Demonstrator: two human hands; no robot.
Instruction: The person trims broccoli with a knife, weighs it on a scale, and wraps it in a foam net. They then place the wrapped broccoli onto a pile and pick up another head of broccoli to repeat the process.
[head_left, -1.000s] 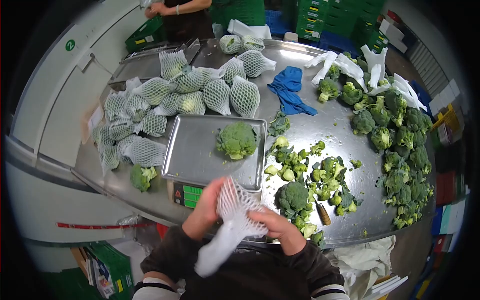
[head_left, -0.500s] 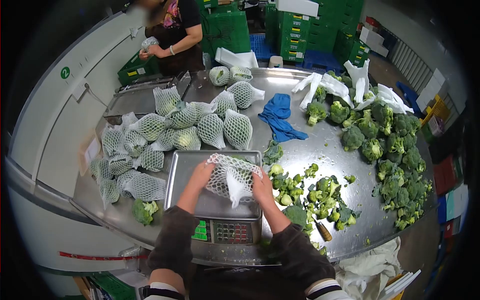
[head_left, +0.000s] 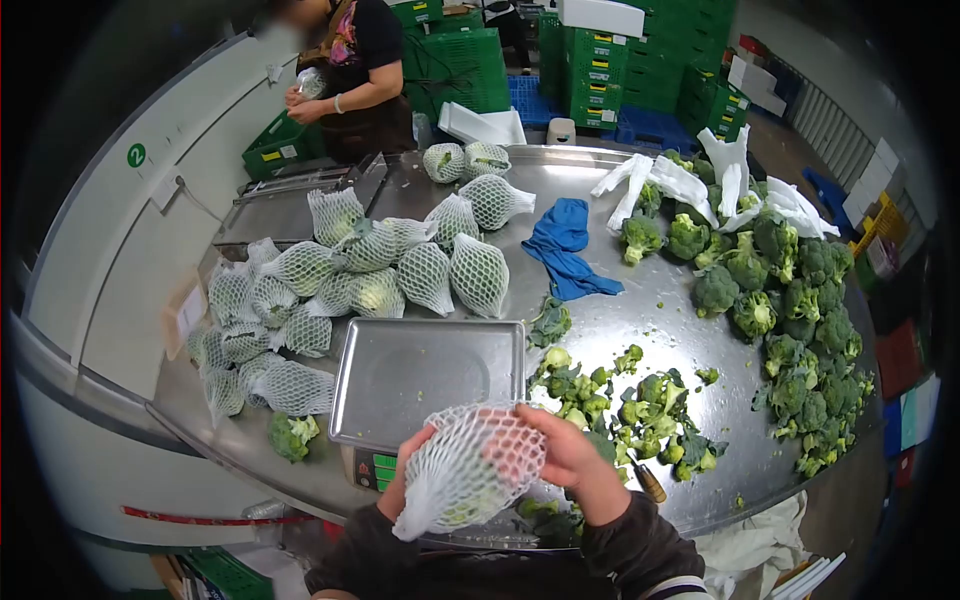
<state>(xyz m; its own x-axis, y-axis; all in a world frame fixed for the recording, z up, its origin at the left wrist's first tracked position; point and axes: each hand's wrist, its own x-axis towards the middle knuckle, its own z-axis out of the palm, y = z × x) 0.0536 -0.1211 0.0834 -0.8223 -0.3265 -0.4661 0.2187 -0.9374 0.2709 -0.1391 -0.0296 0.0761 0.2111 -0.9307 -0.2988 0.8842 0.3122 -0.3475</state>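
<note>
A white foam net sleeve (head_left: 470,465) is held over the front of the scale, with pale green showing through its mesh. My left hand (head_left: 402,470) closes on its left side, near the gathered tail that points down and left. My right hand (head_left: 570,455) grips the opposite rim; some fingers show pink through the net. Just beyond is the scale's bare metal tray (head_left: 430,365), its display partly covered by my hand and the sleeve. Several net-wrapped broccoli heads (head_left: 375,290) lie to the left. One unwrapped broccoli piece (head_left: 292,436) sits beside them.
Loose broccoli heads (head_left: 790,300) pile up on the right under white foam nets (head_left: 680,185). Cut stems (head_left: 650,410) and a wooden-handled knife (head_left: 648,483) lie right of the scale. A blue cloth (head_left: 565,250) rests mid-table. Another person (head_left: 360,80) works near green crates (head_left: 455,70).
Both hands have drawn the net sleeve from above the tray toward me. Its tail now points down-left, and the tray is uncovered. The view has shifted slightly.
</note>
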